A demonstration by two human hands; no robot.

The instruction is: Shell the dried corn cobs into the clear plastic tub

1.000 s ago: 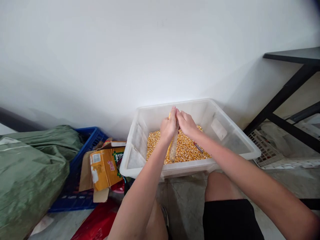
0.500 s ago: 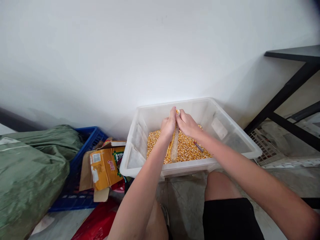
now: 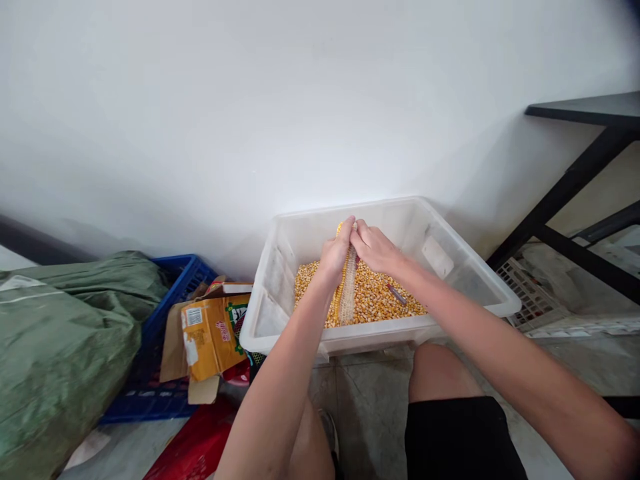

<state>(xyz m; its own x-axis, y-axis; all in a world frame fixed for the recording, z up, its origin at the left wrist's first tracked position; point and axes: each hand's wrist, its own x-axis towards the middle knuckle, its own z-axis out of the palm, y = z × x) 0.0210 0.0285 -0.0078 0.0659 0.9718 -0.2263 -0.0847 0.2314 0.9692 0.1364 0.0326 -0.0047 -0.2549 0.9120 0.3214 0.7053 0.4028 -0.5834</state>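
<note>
A corn cob (image 3: 348, 293), partly stripped with yellow kernels along its left side and pale bare cob on its right, points away from me over the tub. My left hand (image 3: 337, 255) is closed around its upper part. Against the far end press the fingers of my right hand (image 3: 376, 247), closed on the cob as well. Loose corn kernels (image 3: 373, 303) cover the bottom of the white plastic tub (image 3: 295, 343). On the kernels, right of the cob, lies a thin dark stick-like tool (image 3: 397, 294).
Left of the tub stand a torn yellow cardboard box (image 3: 213, 337) and a blue crate (image 3: 150, 400) with a green sack (image 3: 70, 353) on it. A red bag (image 3: 195, 440) lies below. At right are a black-framed table (image 3: 575, 173) and a pale basket (image 3: 535, 300).
The cob has turned slightly in my hands, so more yellow kernels show at its far left end. My hands stay in nearly the same place.
</note>
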